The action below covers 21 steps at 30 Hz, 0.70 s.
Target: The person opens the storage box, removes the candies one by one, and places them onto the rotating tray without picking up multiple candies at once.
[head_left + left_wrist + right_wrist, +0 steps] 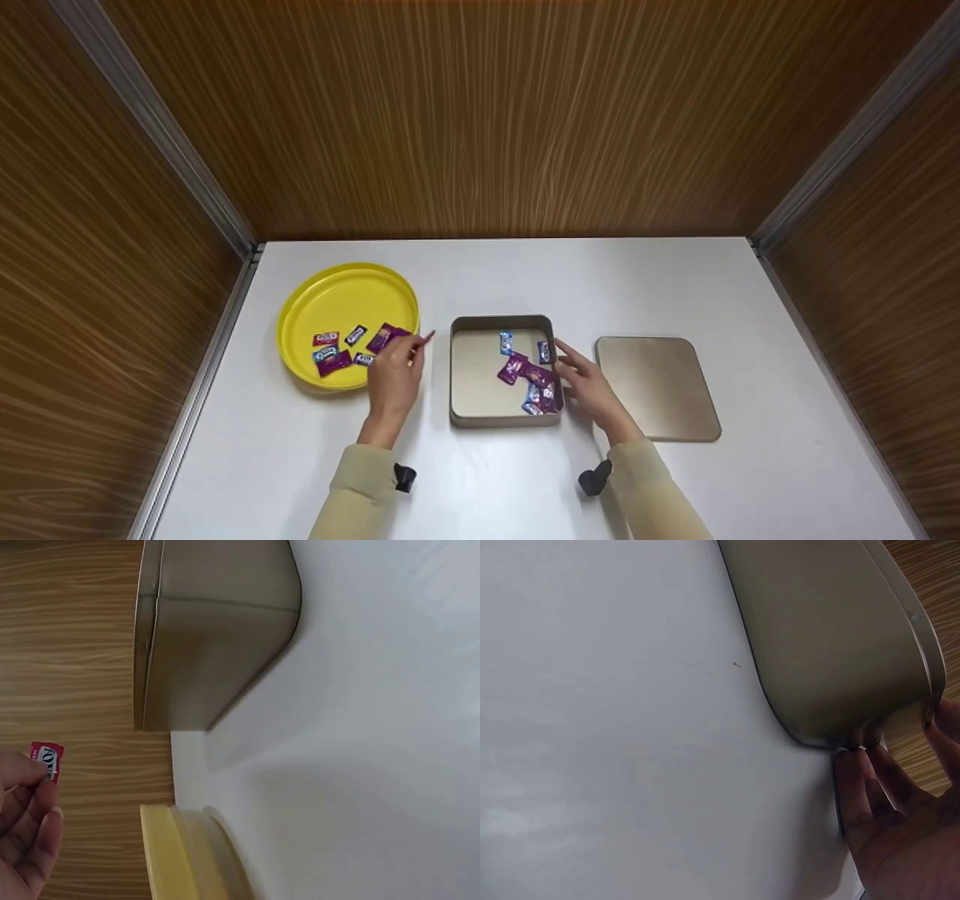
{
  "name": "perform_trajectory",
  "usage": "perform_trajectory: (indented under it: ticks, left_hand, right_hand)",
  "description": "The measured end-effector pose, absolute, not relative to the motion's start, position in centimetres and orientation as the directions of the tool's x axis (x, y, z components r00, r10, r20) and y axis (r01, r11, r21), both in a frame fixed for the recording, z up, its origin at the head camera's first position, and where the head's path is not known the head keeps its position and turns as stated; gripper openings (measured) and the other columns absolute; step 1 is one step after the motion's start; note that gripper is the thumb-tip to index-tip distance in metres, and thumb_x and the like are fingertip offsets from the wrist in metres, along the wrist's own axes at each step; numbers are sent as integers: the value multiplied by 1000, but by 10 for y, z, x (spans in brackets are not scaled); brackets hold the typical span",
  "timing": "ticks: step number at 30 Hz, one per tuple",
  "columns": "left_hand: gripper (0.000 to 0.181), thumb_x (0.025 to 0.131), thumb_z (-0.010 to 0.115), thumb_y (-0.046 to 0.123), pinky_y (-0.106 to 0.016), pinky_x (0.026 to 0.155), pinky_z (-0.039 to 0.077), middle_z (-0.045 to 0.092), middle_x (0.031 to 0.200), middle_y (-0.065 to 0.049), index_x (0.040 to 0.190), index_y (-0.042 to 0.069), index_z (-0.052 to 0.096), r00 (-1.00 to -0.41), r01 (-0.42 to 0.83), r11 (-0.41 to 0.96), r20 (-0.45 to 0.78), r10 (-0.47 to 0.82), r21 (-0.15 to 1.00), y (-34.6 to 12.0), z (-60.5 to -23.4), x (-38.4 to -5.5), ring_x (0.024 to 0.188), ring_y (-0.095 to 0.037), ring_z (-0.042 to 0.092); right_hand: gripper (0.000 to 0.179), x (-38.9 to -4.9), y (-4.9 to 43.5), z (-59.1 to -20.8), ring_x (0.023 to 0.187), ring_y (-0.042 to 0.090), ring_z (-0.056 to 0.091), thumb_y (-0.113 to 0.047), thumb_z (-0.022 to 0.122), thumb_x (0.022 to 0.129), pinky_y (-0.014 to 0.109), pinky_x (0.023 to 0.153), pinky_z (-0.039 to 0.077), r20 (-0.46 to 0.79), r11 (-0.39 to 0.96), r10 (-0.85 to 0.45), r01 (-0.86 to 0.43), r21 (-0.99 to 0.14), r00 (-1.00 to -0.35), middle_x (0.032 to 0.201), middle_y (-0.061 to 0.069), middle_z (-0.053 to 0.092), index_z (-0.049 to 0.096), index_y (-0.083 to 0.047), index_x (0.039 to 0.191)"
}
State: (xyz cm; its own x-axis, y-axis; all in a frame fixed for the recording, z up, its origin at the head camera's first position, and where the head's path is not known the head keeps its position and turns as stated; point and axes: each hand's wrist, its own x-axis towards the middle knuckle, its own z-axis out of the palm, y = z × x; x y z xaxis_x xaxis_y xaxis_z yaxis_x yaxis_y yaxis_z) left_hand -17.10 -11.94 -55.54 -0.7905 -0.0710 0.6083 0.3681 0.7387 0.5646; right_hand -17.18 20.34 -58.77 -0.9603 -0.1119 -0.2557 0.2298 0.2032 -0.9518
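My left hand (395,379) pinches a small wrapped candy (49,756) with a pinkish-red wrapper, raised between the yellow round tray (349,296) and the square metal tin (472,375). Several purple, blue and red wrapped candies (334,363) lie in the front part of the tray, some partly behind the left hand. Inside the lidless tin, more purple and blue candies (514,368) are gathered toward its right side. My right hand (592,386) touches the tin's right wall; in the right wrist view its fingers (853,787) rest against the outside near the corner.
A flat gold-coloured lid (658,386) lies on the white table (525,277) to the right of the tin, close to the right forearm. Wood-patterned panels (480,120) enclose the table at the back and both sides.
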Motion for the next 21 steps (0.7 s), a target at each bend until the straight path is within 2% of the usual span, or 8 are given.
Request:
perform_trajectory:
  ticks: [4,9,12,21]
  left_hand:
    - [9,83,74,-2,-38,66,56,70,86,-12,91,1,72,-813,273,732,557,-171,624,-141,-558,-177,75,-26,67]
    - [9,84,72,-4,-42,70,55,70,88,-15,93,-2,72,-851,130,733,455,-263,667,-165,-564,-186,80,-31,67]
    - [9,86,69,-3,-42,70,55,70,91,-17,95,-2,72,-877,36,717,366,-311,696,-176,-567,-192,81,-31,67]
    - [13,91,60,-5,-45,80,54,67,98,-25,100,-9,69,-886,-109,673,236,-400,732,-192,-578,-202,92,-38,65]
  right_hand:
    - [52,-169,201,-578,130,46,44,-15,47,104,52,98,45,-260,218,-118,230,-948,-958,148,30,36,32,-10,153]
    - [51,-175,207,-600,129,44,45,-19,51,103,52,97,46,-252,208,-97,228,-951,-963,148,28,38,36,-16,153]
    - [50,-175,207,-600,128,44,46,-19,51,103,52,97,46,-242,209,-86,220,-953,-967,147,27,40,39,-18,152]
    - [51,-174,206,-598,128,42,47,-21,51,103,53,99,44,-242,195,-108,218,-956,-964,144,25,43,38,-18,152]
